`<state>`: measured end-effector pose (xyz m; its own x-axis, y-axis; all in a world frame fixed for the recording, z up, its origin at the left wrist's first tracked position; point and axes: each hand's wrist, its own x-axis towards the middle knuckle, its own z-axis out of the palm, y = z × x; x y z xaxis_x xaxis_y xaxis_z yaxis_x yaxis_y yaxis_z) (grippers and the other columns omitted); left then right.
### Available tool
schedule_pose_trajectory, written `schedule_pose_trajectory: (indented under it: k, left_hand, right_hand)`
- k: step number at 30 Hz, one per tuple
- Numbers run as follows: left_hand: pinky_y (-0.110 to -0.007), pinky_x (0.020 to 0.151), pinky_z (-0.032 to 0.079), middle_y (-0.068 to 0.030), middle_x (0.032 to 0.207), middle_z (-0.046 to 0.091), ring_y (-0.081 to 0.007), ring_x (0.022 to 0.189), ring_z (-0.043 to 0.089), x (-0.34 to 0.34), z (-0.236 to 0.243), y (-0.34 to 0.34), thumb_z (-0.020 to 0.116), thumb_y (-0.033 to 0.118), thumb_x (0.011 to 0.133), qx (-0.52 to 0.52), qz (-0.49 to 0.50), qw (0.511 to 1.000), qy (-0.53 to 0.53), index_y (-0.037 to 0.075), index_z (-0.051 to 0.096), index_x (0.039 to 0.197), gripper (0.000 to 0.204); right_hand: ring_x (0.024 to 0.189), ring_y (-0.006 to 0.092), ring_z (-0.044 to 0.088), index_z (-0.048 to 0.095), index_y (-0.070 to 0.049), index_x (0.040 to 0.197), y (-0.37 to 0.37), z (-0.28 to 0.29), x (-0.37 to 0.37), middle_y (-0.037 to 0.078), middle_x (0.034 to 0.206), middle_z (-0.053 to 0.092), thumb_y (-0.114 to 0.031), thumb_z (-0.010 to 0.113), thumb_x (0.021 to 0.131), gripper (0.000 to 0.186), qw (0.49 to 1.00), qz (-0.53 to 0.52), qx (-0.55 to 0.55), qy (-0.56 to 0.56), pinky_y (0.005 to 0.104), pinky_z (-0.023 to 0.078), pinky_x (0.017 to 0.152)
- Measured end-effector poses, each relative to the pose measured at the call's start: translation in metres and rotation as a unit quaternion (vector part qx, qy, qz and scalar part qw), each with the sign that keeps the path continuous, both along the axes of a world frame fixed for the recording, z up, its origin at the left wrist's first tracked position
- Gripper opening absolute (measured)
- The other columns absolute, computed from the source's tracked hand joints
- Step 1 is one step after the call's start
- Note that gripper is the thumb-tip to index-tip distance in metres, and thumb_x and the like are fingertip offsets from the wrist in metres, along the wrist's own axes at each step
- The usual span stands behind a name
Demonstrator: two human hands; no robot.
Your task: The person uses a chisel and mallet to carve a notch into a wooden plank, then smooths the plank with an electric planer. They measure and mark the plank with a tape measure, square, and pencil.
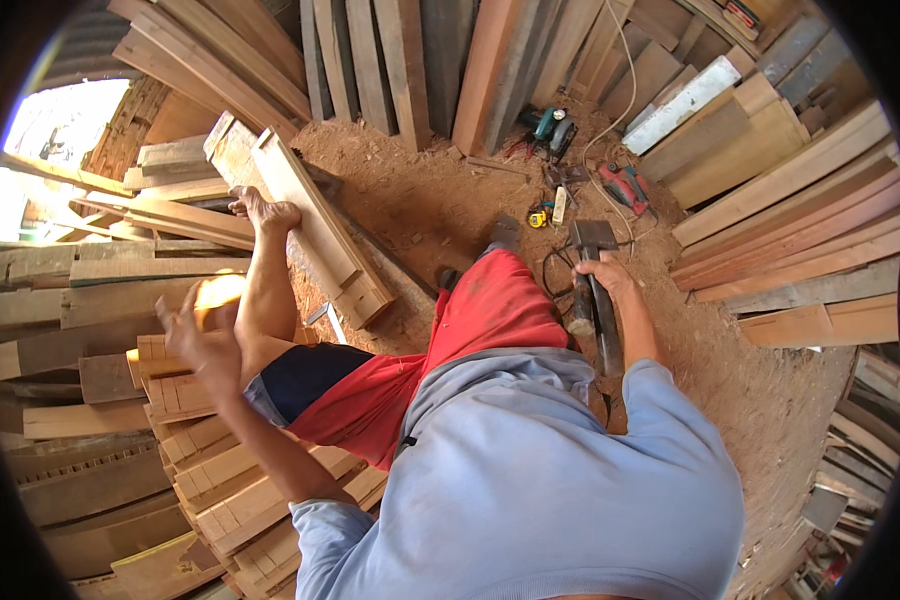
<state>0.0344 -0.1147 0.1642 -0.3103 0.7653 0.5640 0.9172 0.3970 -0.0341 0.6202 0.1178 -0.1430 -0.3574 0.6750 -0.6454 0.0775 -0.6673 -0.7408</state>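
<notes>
My left hand point(198, 338) is raised above the stacked timber on the left, slightly blurred, its fingers apart and nothing in them. With my right hand point(612, 274) I grip a hammer point(595, 236) with a dark block head, close below that head. Its dark handle runs back toward my body. Beside the handle is a short round piece of wood point(579, 322), partly hidden. My bare left foot point(267, 210) presses on a pale board point(315, 225), which lies slanted over other timber. A metal square point(330, 322) stands near the board's close end.
On the dusty floor ahead are a teal power tool point(548, 128), a red power tool point(627, 188) with its cord, and a yellow tape measure point(539, 217). Planks point(490, 75) lean upright at the back. Lumber stacks line the right point(800, 230) and left point(80, 420).
</notes>
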Motion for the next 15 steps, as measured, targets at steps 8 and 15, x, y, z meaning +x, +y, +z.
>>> schedule_pose_trajectory:
  k: [8, 15]
  left_hand:
    - [-0.05, 0.118, 0.035, -0.0288, 0.149, 0.05, -0.0404, 0.144, 0.042, -0.093, -0.081, -0.048, 0.074, 0.045, 0.092, 0.11, 0.127, 0.915, -0.367, 0.004, 0.049, 0.149, 0.075]
    - [-0.057, 0.12, 0.027, -0.0278, 0.158, 0.035, -0.045, 0.149, 0.031, -0.017, -0.199, 0.012, 0.072, 0.061, 0.084, -0.136, 0.287, 0.849, -0.423, 0.006, 0.031, 0.157, 0.1]
  right_hand:
    - [0.085, 0.0308, 0.07, 0.063, 0.009, 0.122, -0.102, -0.157, 0.085, 0.018, 0.095, 0.071, -0.017, 0.078, 0.072, 0.058, 0.927, 0.008, -0.008, -0.375, 0.0413, 0.055, 0.076]
    - [0.071, 0.0289, 0.071, 0.072, 0.003, 0.106, -0.125, -0.148, 0.047, 0.019, 0.091, 0.074, -0.017, 0.079, 0.07, 0.042, 0.938, 0.144, -0.046, -0.31, 0.043, 0.057, 0.063]
